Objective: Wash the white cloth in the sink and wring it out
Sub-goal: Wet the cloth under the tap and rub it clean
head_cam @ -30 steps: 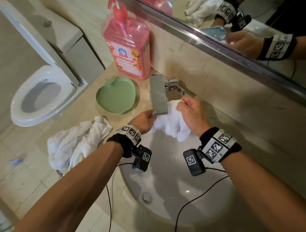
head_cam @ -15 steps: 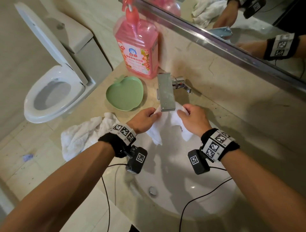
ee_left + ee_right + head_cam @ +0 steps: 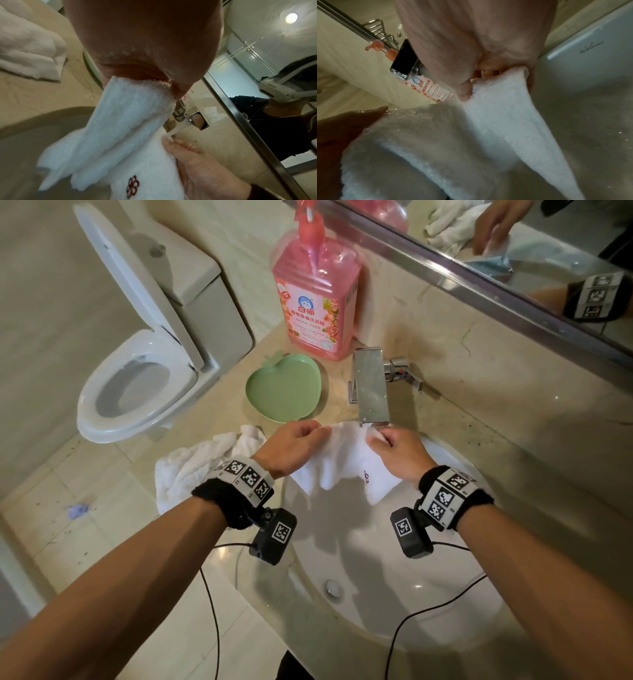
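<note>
Spread wider than before, nubby terry white cloth [image 3: 346,460] hangs pinched between left hand [image 3: 291,446] and right hand [image 3: 397,450], with flat chrome faucet [image 3: 371,386] at 12 o'clock.

Terry cloth, chrome and glazed porcelain
I saw nubby white cloth [image 3: 346,460], a mirror-bright metal tap [image 3: 371,386], a glossy ceramic sink [image 3: 376,577], and a matt green plastic dish [image 3: 284,388].

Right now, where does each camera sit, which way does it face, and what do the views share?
Head: above the sink, looking down; both forearms, left hand, right hand show.
Left wrist: under the left hand, facing the faucet and mirror; left palm, right hand show.
Right wrist: under the right hand, facing the soap bottle; right palm shows.
Shared: all see the white cloth.
</note>
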